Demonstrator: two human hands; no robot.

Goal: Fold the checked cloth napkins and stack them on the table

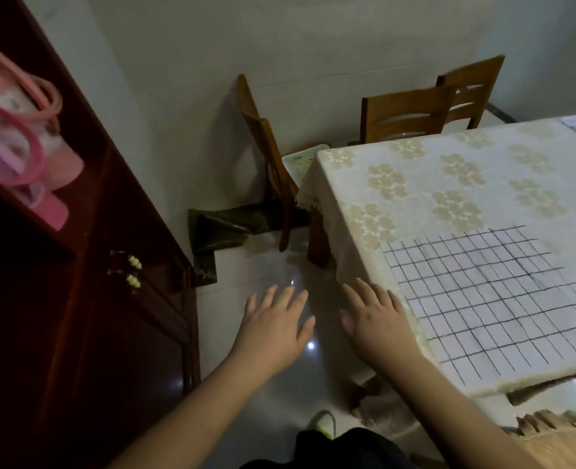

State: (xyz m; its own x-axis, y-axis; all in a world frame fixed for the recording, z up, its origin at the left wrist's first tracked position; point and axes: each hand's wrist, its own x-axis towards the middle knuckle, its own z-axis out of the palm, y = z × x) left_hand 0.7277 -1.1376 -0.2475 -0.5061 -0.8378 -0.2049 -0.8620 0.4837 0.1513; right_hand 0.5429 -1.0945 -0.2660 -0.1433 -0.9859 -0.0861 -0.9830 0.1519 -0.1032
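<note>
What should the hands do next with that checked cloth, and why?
Probably move the right hand onto the near corner of the white black-checked cloth napkin: it lies flat and unfolded on the floral-clothed table, and both hands, left hand included, are open and empty beside it.

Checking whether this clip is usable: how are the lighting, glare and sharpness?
Head view: dim and soft overall; the checked napkin on the table stays readable; small glare spots on the floor beside the left hand; the dark cabinet loses detail; wide-angle bending tilts the chairs.
</note>
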